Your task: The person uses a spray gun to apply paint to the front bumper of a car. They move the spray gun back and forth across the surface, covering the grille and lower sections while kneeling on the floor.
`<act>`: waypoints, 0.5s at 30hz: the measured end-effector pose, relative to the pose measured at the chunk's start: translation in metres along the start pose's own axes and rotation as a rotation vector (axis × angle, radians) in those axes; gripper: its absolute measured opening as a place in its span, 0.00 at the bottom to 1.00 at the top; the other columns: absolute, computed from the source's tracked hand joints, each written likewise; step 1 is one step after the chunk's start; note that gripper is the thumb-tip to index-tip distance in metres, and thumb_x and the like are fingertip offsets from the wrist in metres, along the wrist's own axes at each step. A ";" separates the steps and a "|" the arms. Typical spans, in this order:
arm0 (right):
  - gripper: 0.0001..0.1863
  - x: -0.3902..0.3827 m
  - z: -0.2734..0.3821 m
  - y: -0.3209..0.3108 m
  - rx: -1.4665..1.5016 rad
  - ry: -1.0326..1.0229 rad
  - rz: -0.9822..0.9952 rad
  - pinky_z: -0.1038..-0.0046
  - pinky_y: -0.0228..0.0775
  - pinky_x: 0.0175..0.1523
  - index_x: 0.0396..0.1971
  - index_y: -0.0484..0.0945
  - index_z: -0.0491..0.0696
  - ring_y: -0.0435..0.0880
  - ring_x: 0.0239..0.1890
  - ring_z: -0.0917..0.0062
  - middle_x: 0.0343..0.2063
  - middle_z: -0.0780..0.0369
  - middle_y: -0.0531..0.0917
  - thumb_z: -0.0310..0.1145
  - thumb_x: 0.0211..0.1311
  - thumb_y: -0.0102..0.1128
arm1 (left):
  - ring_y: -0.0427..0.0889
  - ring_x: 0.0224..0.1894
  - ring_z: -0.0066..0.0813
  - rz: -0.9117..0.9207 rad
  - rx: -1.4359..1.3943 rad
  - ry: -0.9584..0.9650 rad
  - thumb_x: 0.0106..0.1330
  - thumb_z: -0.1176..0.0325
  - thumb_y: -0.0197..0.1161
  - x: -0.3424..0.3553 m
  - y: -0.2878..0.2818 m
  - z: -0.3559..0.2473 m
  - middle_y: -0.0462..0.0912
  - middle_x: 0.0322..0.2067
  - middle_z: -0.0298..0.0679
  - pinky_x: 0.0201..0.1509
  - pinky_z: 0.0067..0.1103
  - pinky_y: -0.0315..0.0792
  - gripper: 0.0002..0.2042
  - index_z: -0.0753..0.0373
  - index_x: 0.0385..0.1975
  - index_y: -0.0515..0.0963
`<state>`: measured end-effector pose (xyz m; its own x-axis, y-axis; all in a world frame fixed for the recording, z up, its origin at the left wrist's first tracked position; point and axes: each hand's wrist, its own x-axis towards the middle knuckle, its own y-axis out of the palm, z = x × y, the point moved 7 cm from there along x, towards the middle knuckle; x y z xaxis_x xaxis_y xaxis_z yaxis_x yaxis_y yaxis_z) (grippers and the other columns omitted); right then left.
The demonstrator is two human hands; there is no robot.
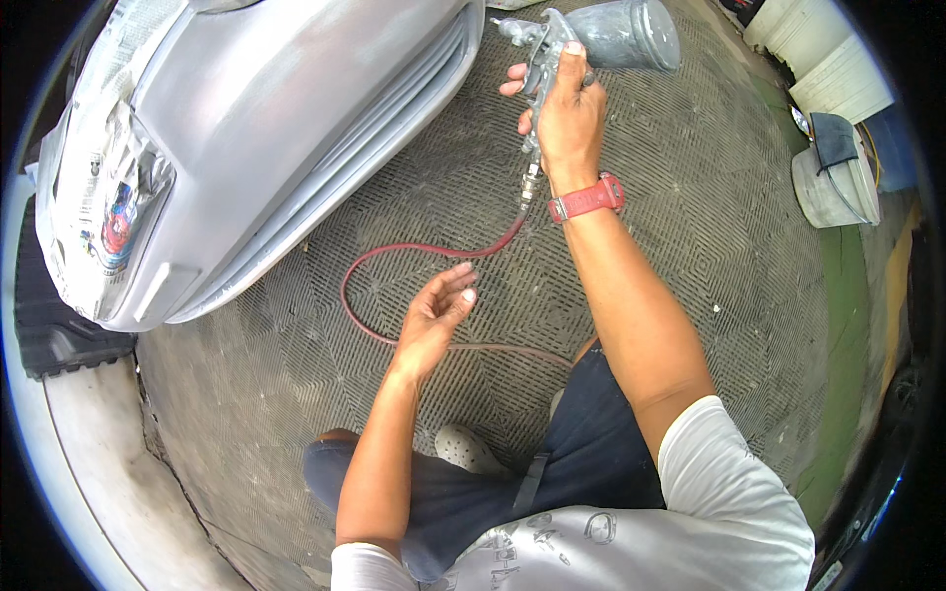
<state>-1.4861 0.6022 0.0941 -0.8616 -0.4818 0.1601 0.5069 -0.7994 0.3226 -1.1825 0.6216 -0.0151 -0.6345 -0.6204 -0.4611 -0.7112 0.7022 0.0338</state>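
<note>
My right hand (pixel 572 118) is wrapped round the handle of a grey spray gun (pixel 540 84), holding it up at the top of the view. A large grey paint cup (pixel 626 37) sits on the gun and tilts to the right. From the base of the handle a red air hose (pixel 424 246) loops down to the left and passes behind my left wrist. My left hand (pixel 439 307) hovers over the floor with fingers loosely bent, the thumb apart from them, and nothing held. To its upper left stands a car bumper (pixel 286 128) coated in patchy grey.
Printed masking paper (pixel 118 212) covers the part beside the bumper. Ribbed matting (pixel 690 256) lies on the floor, with a black plastic piece (pixel 69 295) at the left. At the right stands a white bucket (pixel 833 192) with a dark cloth over its rim.
</note>
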 end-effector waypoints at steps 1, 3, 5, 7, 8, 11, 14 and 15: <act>0.33 0.001 -0.001 -0.002 0.015 0.016 0.001 0.76 0.76 0.19 0.47 0.81 0.37 0.88 0.25 0.76 0.30 0.57 0.88 0.57 0.85 0.41 | 0.78 0.69 0.33 -0.008 0.012 0.009 0.77 0.67 0.68 0.001 0.002 -0.003 0.80 0.67 0.44 0.74 0.30 0.71 0.25 0.62 0.71 0.74; 0.33 0.002 -0.007 -0.008 -0.031 0.091 -0.015 0.76 0.76 0.19 0.46 0.81 0.37 0.88 0.25 0.76 0.30 0.57 0.87 0.56 0.85 0.41 | 0.79 0.68 0.33 -0.017 0.048 0.042 0.78 0.67 0.67 0.002 0.006 -0.011 0.81 0.66 0.44 0.73 0.30 0.72 0.24 0.63 0.71 0.74; 0.33 0.001 -0.014 -0.015 -0.068 0.157 -0.032 0.75 0.76 0.19 0.46 0.81 0.36 0.89 0.26 0.75 0.29 0.56 0.87 0.56 0.85 0.41 | 0.81 0.66 0.33 -0.020 0.095 0.096 0.79 0.66 0.65 0.005 0.010 -0.022 0.82 0.65 0.43 0.72 0.30 0.72 0.23 0.64 0.71 0.74; 0.34 -0.001 -0.021 -0.022 -0.114 0.198 -0.028 0.75 0.76 0.19 0.47 0.81 0.36 0.88 0.25 0.75 0.29 0.56 0.87 0.56 0.85 0.42 | 0.81 0.65 0.34 -0.040 0.105 0.123 0.79 0.67 0.65 0.015 0.014 -0.032 0.82 0.65 0.43 0.72 0.29 0.73 0.23 0.65 0.71 0.74; 0.34 -0.002 -0.023 -0.025 -0.135 0.218 -0.023 0.75 0.76 0.19 0.47 0.81 0.36 0.88 0.25 0.75 0.29 0.56 0.86 0.56 0.85 0.42 | 0.81 0.65 0.34 -0.063 0.112 0.110 0.79 0.67 0.65 0.021 0.016 -0.036 0.82 0.65 0.44 0.72 0.29 0.73 0.23 0.65 0.70 0.74; 0.34 -0.008 -0.027 -0.032 -0.168 0.220 0.000 0.74 0.76 0.19 0.49 0.81 0.37 0.87 0.24 0.75 0.30 0.56 0.87 0.57 0.85 0.42 | 0.83 0.63 0.33 -0.046 0.130 0.165 0.82 0.62 0.62 0.048 0.039 -0.051 0.84 0.62 0.44 0.71 0.30 0.73 0.21 0.65 0.69 0.76; 0.33 -0.020 -0.033 -0.032 -0.227 0.277 0.086 0.75 0.74 0.19 0.49 0.81 0.37 0.84 0.21 0.78 0.28 0.59 0.86 0.57 0.85 0.44 | 0.83 0.59 0.29 0.037 0.010 0.170 0.83 0.63 0.60 0.071 0.071 -0.052 0.86 0.58 0.42 0.69 0.30 0.74 0.19 0.66 0.66 0.78; 0.32 -0.027 -0.034 -0.031 -0.253 0.299 0.120 0.75 0.73 0.19 0.49 0.81 0.38 0.83 0.20 0.78 0.27 0.60 0.86 0.56 0.85 0.44 | 0.83 0.55 0.27 0.069 -0.028 0.145 0.84 0.63 0.57 0.077 0.081 -0.049 0.87 0.56 0.41 0.65 0.29 0.75 0.19 0.66 0.67 0.77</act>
<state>-1.4774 0.6279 0.0479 -0.7690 -0.6301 -0.1077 0.6260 -0.7764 0.0728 -1.3037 0.6141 -0.0047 -0.7175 -0.6165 -0.3241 -0.6714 0.7360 0.0865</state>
